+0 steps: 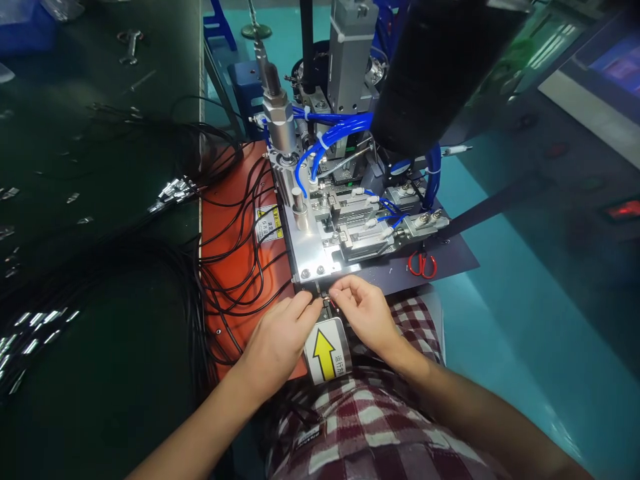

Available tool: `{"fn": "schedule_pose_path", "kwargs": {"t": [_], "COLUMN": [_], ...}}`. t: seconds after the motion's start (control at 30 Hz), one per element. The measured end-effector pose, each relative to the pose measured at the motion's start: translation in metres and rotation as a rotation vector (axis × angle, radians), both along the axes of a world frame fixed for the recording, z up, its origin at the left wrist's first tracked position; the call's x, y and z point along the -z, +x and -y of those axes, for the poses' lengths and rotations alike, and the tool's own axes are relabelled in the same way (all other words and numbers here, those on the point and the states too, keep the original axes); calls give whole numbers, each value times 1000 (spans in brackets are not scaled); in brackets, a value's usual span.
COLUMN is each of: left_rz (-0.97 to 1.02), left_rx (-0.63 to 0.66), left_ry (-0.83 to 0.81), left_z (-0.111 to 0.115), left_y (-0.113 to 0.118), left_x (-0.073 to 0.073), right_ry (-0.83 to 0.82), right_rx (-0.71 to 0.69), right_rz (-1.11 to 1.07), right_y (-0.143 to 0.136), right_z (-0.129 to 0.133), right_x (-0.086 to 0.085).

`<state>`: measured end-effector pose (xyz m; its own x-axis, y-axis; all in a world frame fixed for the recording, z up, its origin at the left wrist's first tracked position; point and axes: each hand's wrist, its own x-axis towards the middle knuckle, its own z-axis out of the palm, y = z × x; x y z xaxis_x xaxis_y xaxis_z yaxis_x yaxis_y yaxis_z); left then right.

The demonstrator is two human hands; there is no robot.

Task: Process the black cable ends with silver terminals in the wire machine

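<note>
My left hand (283, 330) and my right hand (364, 313) meet at the front edge of a metal machine (313, 250), fingertips nearly touching. Both hands are closed in a pinch over a narrow dark track (327, 309). Between the fingertips a small shiny piece shows, too small to name. Just below them is a white plate with a yellow arrow (325, 353) pointing toward the machine. Black cables (230, 267) run over the orange base (240, 200) left of my left hand.
Cable bundles with shiny metal ends (175, 191) lie on the dark table (100, 287) at left. Red-handled scissors (423, 265) are on the machine's dark base plate (457, 257). Blue tubes (345, 127) arch over the machine. A large black cylinder (435, 73) hangs at upper right.
</note>
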<state>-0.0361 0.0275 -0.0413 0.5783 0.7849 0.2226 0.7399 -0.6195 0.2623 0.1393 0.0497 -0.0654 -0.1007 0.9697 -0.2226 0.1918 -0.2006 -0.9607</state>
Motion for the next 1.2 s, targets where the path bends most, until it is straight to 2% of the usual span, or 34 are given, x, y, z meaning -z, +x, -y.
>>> {"fn": "schedule_pose_path", "kwargs": {"t": [0.13, 0.3, 0.47, 0.63, 0.7, 0.83, 1.0, 1.07, 1.2], "left_rz": [-10, -3, -2, -18, -17, -5, -16, -14, -12], "left_rx": [0, 5, 4, 5, 4, 0, -1, 2, 10], "left_ry": [8, 16, 39, 65, 70, 80, 97, 102, 97], "left_z": [0, -1, -2, -3, -3, -4, -6, -6, -5], "left_y": [-1, 0, 0, -1, -1, -1, 0, 0, 0], "left_x": [0, -1, -1, -1, -1, -1, -1, -2, -2], "right_ry": [-136, -71, -314, -459, -469, -402, -370, -261, 146], "right_rx": [-25, -1, -17, -44, -34, 58, 13, 24, -15], "right_rz": [-106, -4, -194, -307, -333, -341, -322, -199, 290], "right_y": [3, 4, 4, 7, 11, 14, 5, 3, 7], "right_z": [-4, -3, -9, -19, -19, -5, 14, 16, 13], "right_x": [0, 0, -3, -2, 1, 7, 3, -2, -13]}}
